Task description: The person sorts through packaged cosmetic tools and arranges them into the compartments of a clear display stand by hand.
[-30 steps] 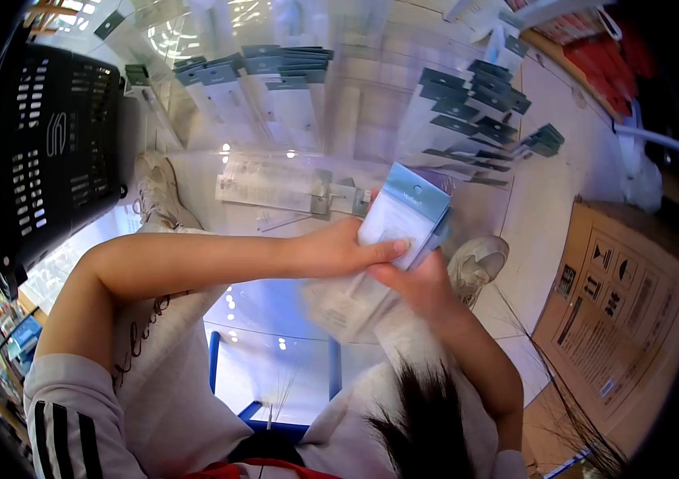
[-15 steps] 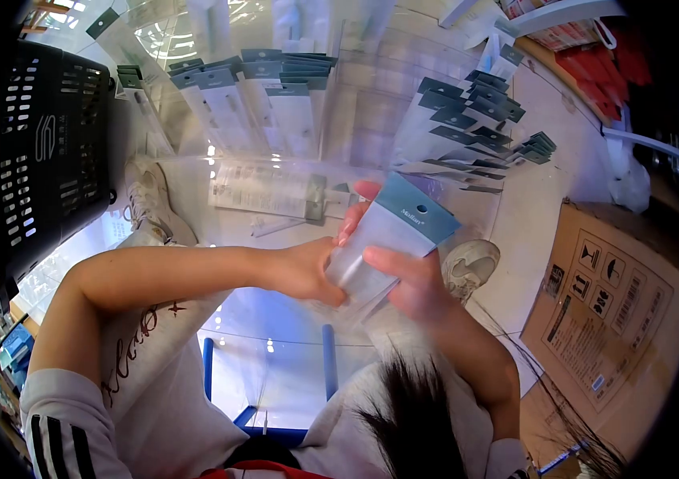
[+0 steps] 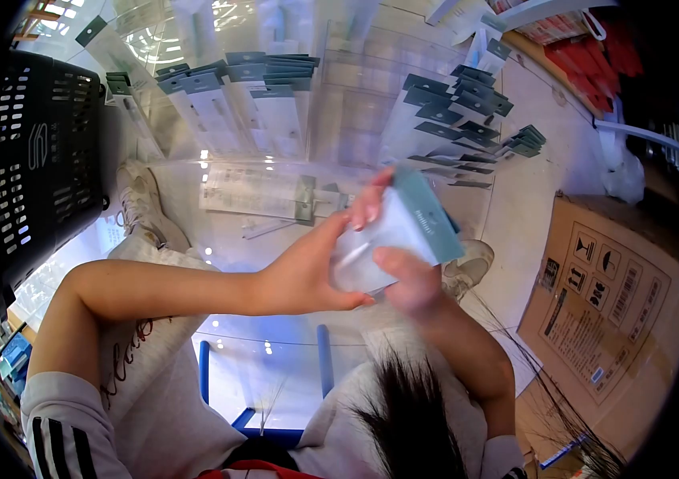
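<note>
The packet (image 3: 371, 227) lies between both hands, touching each, its long axis slanting up-right to the header (image 3: 429, 214). The left hand (image 3: 311, 259) clasps its left end; the right hand (image 3: 418, 283) pinches its lower edge, thumb in front. Blur hides whether several are stacked.

Left grip (image 3: 311, 259) and right grip (image 3: 415, 281) hold teal-topped packaging (image 3: 398, 227) — black basket (image 3: 48, 180) at left, cardboard box (image 3: 599, 299) at right.

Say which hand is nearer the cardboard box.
Right. The right hand is left of the cardboard box, apart from it; the left hand is farther left.
</note>
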Demonstrator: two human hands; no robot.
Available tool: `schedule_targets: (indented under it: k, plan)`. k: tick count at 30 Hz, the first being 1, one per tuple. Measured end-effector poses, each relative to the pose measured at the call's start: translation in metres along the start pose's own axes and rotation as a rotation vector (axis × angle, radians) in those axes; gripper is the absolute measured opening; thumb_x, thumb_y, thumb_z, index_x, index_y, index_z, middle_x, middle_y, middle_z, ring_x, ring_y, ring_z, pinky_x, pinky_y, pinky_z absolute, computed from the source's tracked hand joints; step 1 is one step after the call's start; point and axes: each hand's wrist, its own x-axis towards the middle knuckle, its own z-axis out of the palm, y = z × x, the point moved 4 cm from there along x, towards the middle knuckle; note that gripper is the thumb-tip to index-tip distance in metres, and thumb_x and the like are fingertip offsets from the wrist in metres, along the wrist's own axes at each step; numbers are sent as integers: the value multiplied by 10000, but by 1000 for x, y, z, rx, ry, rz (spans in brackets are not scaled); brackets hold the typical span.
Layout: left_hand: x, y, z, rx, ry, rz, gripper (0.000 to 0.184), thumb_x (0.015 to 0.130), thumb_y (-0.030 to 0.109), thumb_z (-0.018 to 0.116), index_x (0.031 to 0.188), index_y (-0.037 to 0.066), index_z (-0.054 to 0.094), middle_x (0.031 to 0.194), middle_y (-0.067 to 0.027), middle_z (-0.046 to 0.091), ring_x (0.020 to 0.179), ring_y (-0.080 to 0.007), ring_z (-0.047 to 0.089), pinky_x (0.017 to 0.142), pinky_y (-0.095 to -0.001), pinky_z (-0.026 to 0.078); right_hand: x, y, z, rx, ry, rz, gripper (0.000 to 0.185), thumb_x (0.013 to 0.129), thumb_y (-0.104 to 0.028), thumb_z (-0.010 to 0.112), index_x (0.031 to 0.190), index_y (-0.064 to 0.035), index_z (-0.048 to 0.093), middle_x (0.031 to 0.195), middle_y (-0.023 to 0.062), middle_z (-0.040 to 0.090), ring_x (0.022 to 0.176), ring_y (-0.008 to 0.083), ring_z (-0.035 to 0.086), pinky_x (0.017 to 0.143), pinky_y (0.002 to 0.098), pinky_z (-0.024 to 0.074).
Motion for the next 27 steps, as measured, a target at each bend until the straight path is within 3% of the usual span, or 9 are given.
schedule_targets:
  k: [3,7,12,14,16,19,22,25,27]
  plan:
    - [13,9,-13,117,-215,-211,731,616,301,791,1166,-12,425,995,-117,579,924,-235,560,825,-320,438,11,-13,6,36,-32,32,560,631,-60,497,1174,-3,372,903,55,427,861,156,448,841,299,375]
    - [28,21,-26,-479,-564,-454,615,705,279,749,1168,-7,462,972,-51,584,915,-164,543,822,-297,438,21,-26,4,271,-54,145,593,607,-138,515,1168,-22,360,884,64,401,837,175,432,832,327,383]
    - [30,39,-23,-314,-271,-261,554,731,254,715,1160,-7,481,1040,-79,574,983,-180,538,860,-312,436,25,-41,10,-106,-255,189,569,695,-155,535,1210,-2,348,1038,116,447,1006,214,463,875,363,388]
    - [40,37,-31,-276,-377,-377,562,728,258,717,1164,-4,476,1057,-92,574,991,-192,541,855,-320,440,34,-59,-3,-494,-106,-154,516,773,-173,541,1223,14,373,1127,144,480,1092,236,462,961,380,333]
    - [57,40,-57,-171,-145,-206,414,759,237,687,1062,-9,549,978,-89,607,897,-158,575,788,-292,464,54,-80,-20,-1003,79,-639,510,803,-236,570,1216,12,404,1072,133,521,1030,243,510,978,383,317]
    - [93,45,-91,-211,234,-21,276,788,194,657,967,-8,598,874,-52,633,779,-113,593,685,-256,484,90,-97,-28,-1979,96,-893,481,815,-272,561,1185,5,424,1032,151,555,1026,314,521,1021,423,262]
    - [125,65,-100,-202,450,266,263,772,189,676,938,-4,609,851,-52,637,753,-116,595,654,-261,487,117,-70,-62,-2202,64,-686,346,798,-286,573,1012,-14,558,922,129,605,987,311,536,1047,428,231]
    - [158,48,-100,-98,560,220,349,767,220,684,1003,-24,604,929,-91,638,841,-156,602,758,-279,469,118,-68,-66,-2302,-124,35,230,793,-264,574,862,-49,619,852,106,612,978,249,536,1041,423,252]
    - [177,40,-84,-141,482,156,304,757,199,694,956,-15,608,890,-76,637,797,-133,596,709,-272,477,97,-67,-59,-2253,-190,-19,208,772,-261,594,758,-54,613,782,78,602,917,225,548,1038,420,262]
